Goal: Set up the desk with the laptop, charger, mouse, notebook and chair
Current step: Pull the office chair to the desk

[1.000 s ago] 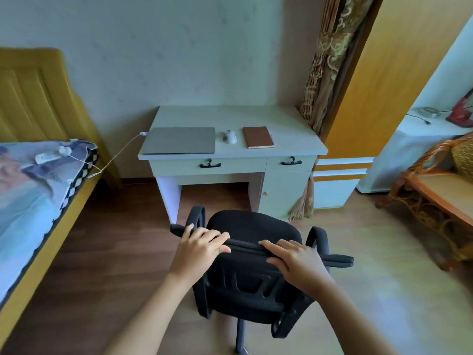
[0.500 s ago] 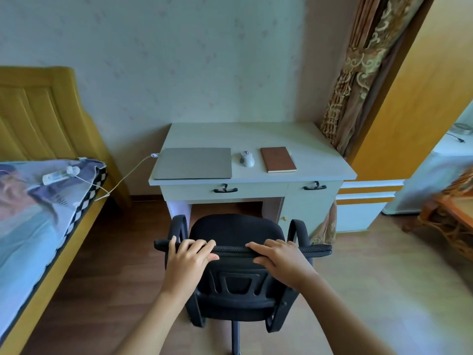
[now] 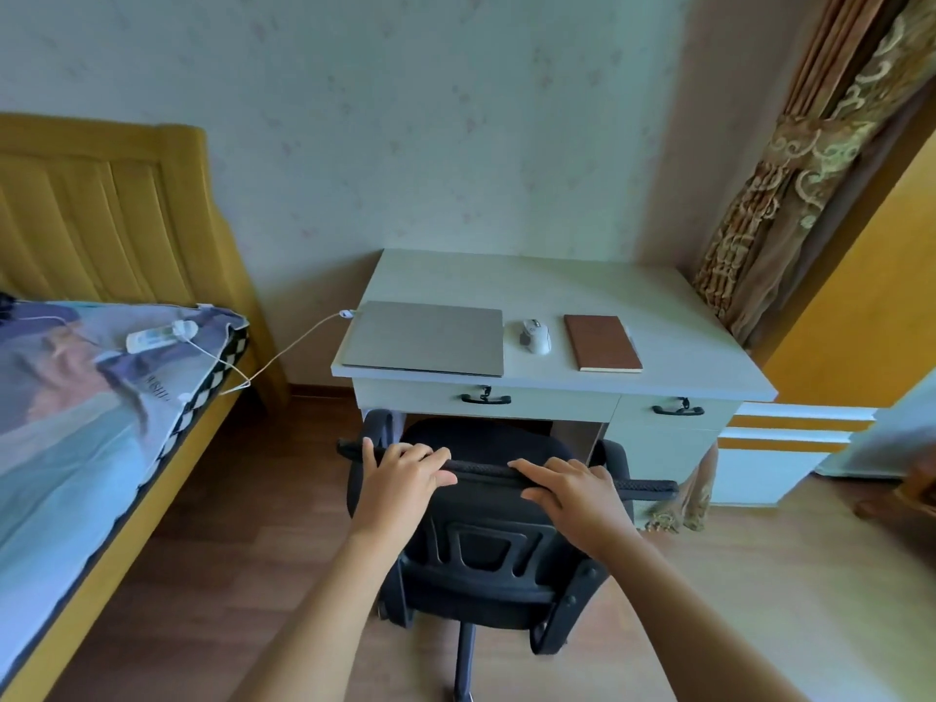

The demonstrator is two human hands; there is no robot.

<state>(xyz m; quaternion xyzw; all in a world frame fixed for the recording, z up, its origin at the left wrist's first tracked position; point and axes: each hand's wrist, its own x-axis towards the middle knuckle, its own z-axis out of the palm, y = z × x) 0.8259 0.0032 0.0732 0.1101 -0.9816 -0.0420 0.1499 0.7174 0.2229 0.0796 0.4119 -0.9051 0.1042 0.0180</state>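
Since a second ago you've rolled the office chair (image 3: 486, 539) closer, its seat now at the counter's (image 3: 684, 342) kneehole; your left hand (image 3: 405, 478) and right hand (image 3: 572, 491) both clasp its backrest top, below the closed laptop (image 3: 425, 339)

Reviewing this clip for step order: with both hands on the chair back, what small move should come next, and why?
Probably a short push forward. Both the left hand and right hand grip the top of the chair back, and its seat sits just at the desk opening. The laptop, mouse and notebook already lie on top.
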